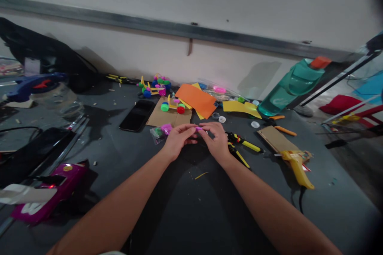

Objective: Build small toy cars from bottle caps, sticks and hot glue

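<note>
My left hand (178, 138) and my right hand (216, 138) meet above the middle of the dark table. Between their fingertips they pinch a small pink-purple piece (198, 128), too small to tell its exact kind. Just left of my left hand lies a clear plastic bag (156, 135) with purple and green stuff in it. Behind my hands, a toy car (172, 105) with green and red bottle-cap wheels stands on a piece of cardboard (182, 118). Beside my right hand lie black and yellow pliers (243, 142).
Behind are more small colourful toys (154, 86), orange paper (196, 99) and a phone (137, 115). To the right stand a teal bottle (289, 87) and a yellow glue gun (297, 167) with a cord. A magenta power strip (64, 179) lies left. Loose white caps (222, 119) lie behind my right hand.
</note>
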`<state>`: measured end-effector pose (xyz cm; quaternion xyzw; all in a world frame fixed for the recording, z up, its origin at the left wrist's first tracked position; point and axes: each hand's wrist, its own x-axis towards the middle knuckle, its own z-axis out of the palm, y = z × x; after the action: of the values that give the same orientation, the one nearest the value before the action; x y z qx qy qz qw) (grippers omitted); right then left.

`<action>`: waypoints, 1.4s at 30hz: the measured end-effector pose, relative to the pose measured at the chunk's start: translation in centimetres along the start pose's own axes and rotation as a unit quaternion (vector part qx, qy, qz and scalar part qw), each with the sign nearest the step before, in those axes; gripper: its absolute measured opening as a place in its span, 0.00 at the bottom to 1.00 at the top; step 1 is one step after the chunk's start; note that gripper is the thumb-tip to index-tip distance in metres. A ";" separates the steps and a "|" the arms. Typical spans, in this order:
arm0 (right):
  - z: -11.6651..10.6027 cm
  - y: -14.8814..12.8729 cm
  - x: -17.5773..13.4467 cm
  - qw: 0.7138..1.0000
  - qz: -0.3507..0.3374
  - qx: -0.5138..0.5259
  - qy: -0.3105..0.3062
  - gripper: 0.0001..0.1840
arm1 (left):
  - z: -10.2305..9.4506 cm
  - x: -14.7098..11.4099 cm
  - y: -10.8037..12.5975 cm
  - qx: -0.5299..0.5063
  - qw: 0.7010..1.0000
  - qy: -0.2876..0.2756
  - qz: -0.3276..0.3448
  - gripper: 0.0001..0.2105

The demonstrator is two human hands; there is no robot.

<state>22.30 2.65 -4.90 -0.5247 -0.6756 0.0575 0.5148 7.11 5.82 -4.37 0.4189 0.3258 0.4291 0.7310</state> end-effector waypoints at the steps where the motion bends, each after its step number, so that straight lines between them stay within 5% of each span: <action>1: 0.0 0.0 0.0 1.000 0.002 0.002 -0.001 0.04 | 0.0 0.0 0.0 0.009 1.000 -0.001 -0.001 0.12; 26: 0.0 0.0 -0.1 0.998 0.040 0.034 -0.019 0.04 | 0.0 0.2 -0.3 0.022 1.000 0.020 -0.005 0.11; 29: -0.1 -0.2 -0.1 0.999 0.029 0.016 -0.018 0.13 | -0.1 0.3 -0.3 0.019 1.000 0.013 -0.006 0.11; 33: 0.0 -0.2 0.0 1.000 -0.009 0.000 -0.029 0.09 | -0.1 0.3 -0.3 0.021 1.000 0.003 -0.007 0.10; 38: -0.2 -0.1 0.1 1.000 0.009 0.000 0.009 0.06 | 0.3 -0.4 -0.3 0.030 0.999 0.032 0.030 0.17; 42: -0.3 0.0 0.1 1.000 0.017 0.001 0.021 0.06 | 0.6 -0.7 -0.7 0.117 0.991 0.005 0.060 0.21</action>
<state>22.49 2.57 -4.68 -0.5366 -0.6554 0.0560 0.5287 7.58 4.76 -4.61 0.5184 0.3515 0.4330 0.6483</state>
